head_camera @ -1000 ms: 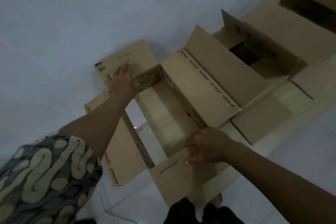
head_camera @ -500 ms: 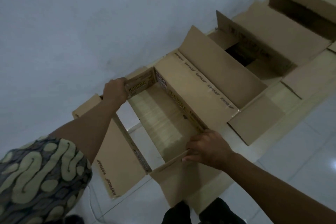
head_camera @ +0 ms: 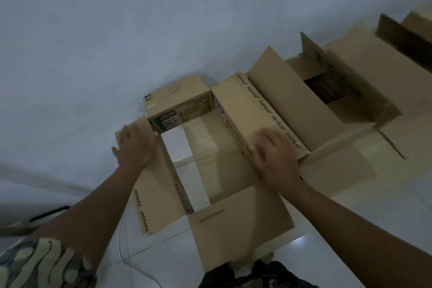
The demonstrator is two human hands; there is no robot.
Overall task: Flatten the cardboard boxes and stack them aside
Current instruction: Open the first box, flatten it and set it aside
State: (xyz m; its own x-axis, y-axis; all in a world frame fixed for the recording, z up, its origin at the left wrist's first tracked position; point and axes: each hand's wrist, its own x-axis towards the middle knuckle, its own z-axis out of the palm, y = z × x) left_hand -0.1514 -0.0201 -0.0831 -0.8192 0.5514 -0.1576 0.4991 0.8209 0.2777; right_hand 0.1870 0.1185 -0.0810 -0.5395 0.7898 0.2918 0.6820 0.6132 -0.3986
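Open-ended carton (head_camera: 210,147) upright, flaps splayed. Left hand (head_camera: 135,145), right hand (head_camera: 273,154) flat, palms open on side flaps. Step: collapsing. Next: push walls sideways.

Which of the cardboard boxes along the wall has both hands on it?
The nearest box, open through to the floor. The left hand and right hand press its side flaps; the boxes farther right are untouched.

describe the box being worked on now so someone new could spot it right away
Along the pale wall runs a row of cardboard boxes. It is the nearest box, under both hands, left hand and right hand. Unlike its neighbours, floor shows through it.
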